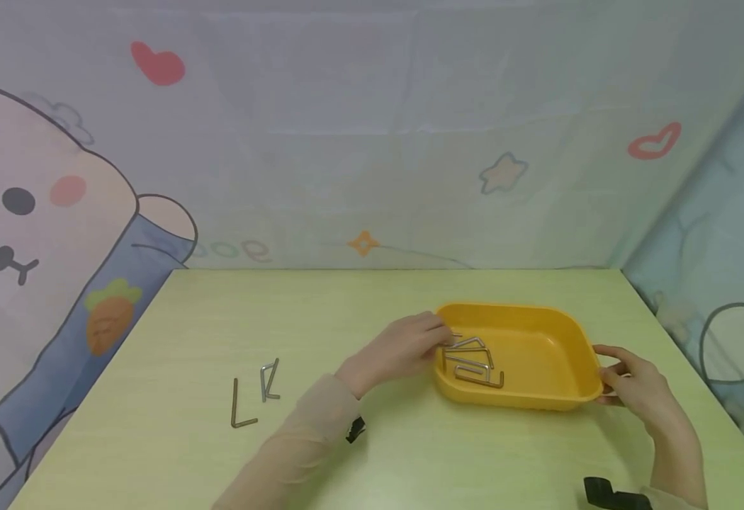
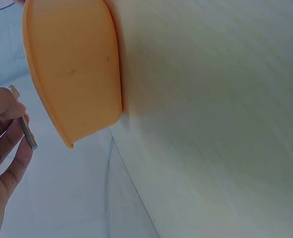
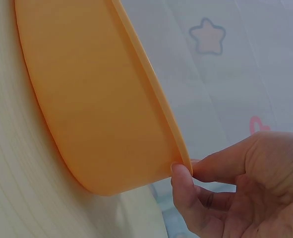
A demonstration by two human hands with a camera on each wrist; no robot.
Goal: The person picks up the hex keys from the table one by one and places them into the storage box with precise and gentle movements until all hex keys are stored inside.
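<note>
Setting: pale green table (image 1: 410, 453) stood against a pastel backdrop (image 1: 372, 127) printed with a bear, hearts and stars.
Tray: a yellow tray (image 1: 538, 322) sat on the table right of centre, flat on its base, with both hands at its ends.
Keys in tray: several bent metal hex keys (image 1: 474, 361) lay in a loose heap in the tray's left half, overlapping one another.
Left hand: the left hand (image 1: 404, 347) reached over the tray's left rim, its fingers curled and pinching one hex key; the left wrist view showed a short metal rod (image 2: 28, 133) held between fingertips just beside the tray's outer wall.
Right hand: the right hand (image 1: 633, 382) gripped the tray's right rim, thumb (image 3: 183, 181) pressed against the outer wall and fingers curled over the edge.
Keys on table: two more hex keys lay well apart from the tray on the table's left part, a dark one (image 1: 239, 407) and a lighter one (image 1: 268, 379) near it, not touching.
Sleeves: a sheer beige sleeve (image 1: 295, 446) covered the left forearm, with a black strap (image 1: 355, 428) at the wrist; another black strap (image 1: 608, 492) showed at the right wrist.
</note>
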